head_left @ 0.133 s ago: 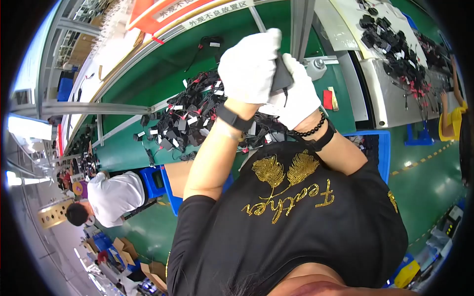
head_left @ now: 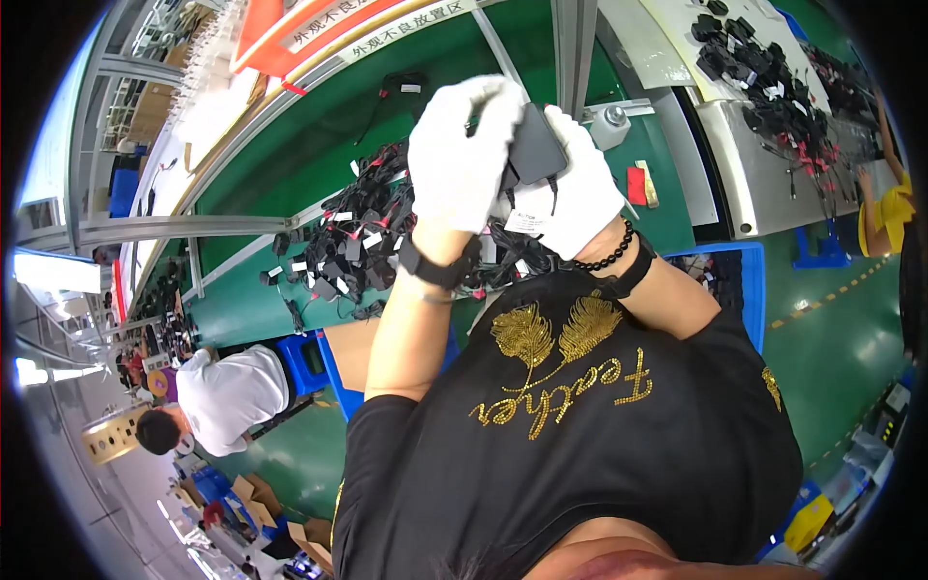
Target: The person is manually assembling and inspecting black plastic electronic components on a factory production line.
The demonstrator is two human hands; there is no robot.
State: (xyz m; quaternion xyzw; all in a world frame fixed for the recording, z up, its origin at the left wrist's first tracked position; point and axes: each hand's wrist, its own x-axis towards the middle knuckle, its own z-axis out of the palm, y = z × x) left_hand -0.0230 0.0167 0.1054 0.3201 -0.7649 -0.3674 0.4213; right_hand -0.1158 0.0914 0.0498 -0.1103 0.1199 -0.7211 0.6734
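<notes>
In the head view, the gloved right hand (head_left: pixel 580 193) clamps a black adapter (head_left: pixel 537 147), its short cord hanging below the fingers. The gloved left hand (head_left: pixel 462 159) curls at the adapter's left edge; whether its fingers grip cannot be told, their tips being hidden. Left of and below these fingers, tangled cords (head_left: pixel 362 237) cover the green table (head_left: pixel 232 314); right of the right fingers stands a bottle (head_left: pixel 610 128). Far left sits a white-shirted person (head_left: pixel 237 398).

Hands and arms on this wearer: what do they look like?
Left hand: white glove, black wristband. Right hand: matching white fabric, black beaded bracelet, plus a dark band above it. Short black sleeves; gold decoration by the right one.
</notes>
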